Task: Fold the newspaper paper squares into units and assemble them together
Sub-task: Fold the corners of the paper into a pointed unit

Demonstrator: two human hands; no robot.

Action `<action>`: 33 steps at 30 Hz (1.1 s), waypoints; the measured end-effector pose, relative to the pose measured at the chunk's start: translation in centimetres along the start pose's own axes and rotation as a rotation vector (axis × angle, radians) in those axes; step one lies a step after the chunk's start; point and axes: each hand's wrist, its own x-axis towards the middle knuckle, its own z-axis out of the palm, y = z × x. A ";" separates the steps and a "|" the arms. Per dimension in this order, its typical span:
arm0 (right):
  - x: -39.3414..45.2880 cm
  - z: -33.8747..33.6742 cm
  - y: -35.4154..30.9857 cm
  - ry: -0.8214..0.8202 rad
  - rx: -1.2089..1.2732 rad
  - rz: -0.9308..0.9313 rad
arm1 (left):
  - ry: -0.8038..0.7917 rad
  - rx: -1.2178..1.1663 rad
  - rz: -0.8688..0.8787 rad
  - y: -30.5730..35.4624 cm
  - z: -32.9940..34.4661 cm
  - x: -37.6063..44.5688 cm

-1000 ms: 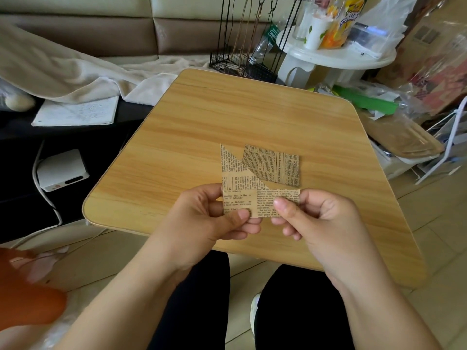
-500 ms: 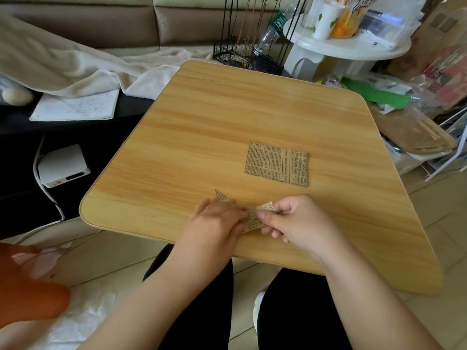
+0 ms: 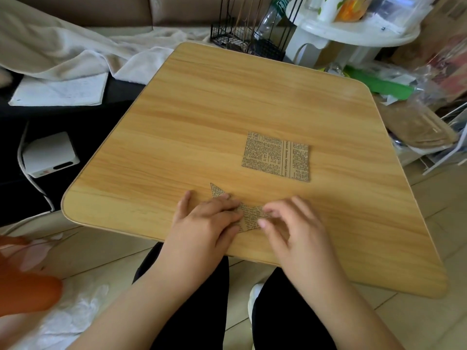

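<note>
A partly folded newspaper-print paper piece (image 3: 250, 218) lies on the wooden table (image 3: 227, 117) near its front edge, one pointed corner sticking out past my fingers. My left hand (image 3: 204, 221) lies flat over the piece's left part and presses it down. Fingertips of my right hand (image 3: 293, 223) press on its right part, fingers slightly bent. A flat newspaper paper square (image 3: 276, 156) lies apart on the table, farther back and to the right.
Behind the table stand a black wire rack (image 3: 247, 34) and a white round side table (image 3: 353, 29) with bottles. Green and clear bags (image 3: 386, 84) crowd the right side. A white box (image 3: 49, 154), papers and a beige blanket lie at the left.
The folded piece came down from the air onto the table. Both hands moved from pinching it to pressing it flat. The flat square stayed put.
</note>
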 end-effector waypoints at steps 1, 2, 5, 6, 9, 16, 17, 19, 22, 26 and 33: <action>-0.6 0.2 0.0 -0.048 0.018 -0.058 | 0.003 -0.003 -0.003 0.0 0.0 0.0; -1.2 0.4 0.0 -0.097 0.022 -0.106 | 0.007 -0.008 -0.004 0.0 0.0 0.0; -2.6 0.5 0.5 -0.177 0.016 -0.177 | 0.004 -0.048 -0.006 -0.3 0.1 -0.1; -2.9 0.4 0.7 -0.192 0.004 -0.189 | 0.005 -0.062 -0.005 -0.4 0.1 -0.1; -3.0 0.2 0.9 -0.198 -0.087 -0.240 | -0.025 -0.114 -0.048 -0.6 -0.3 0.1; -0.2 0.3 -0.4 -0.185 0.187 0.012 | -0.125 -0.159 -0.181 0.3 -1.4 0.3; 0.0 0.6 -0.7 -0.185 0.222 0.083 | -0.114 -0.139 -0.200 0.4 -1.5 0.3; 0.3 1.3 -1.3 -0.164 0.216 0.185 | -0.095 -0.088 -0.253 0.8 -1.8 0.4; 0.6 1.6 -1.9 -0.200 0.106 0.283 | -0.144 -0.035 -0.342 1.3 -2.1 0.6; 1.3 1.3 -2.2 -0.266 0.026 0.359 | -0.191 -0.015 -0.422 1.5 -2.3 0.8; 2.5 0.0 -0.9 -0.348 0.050 0.413 | -0.176 0.054 -0.540 2.0 -2.1 0.5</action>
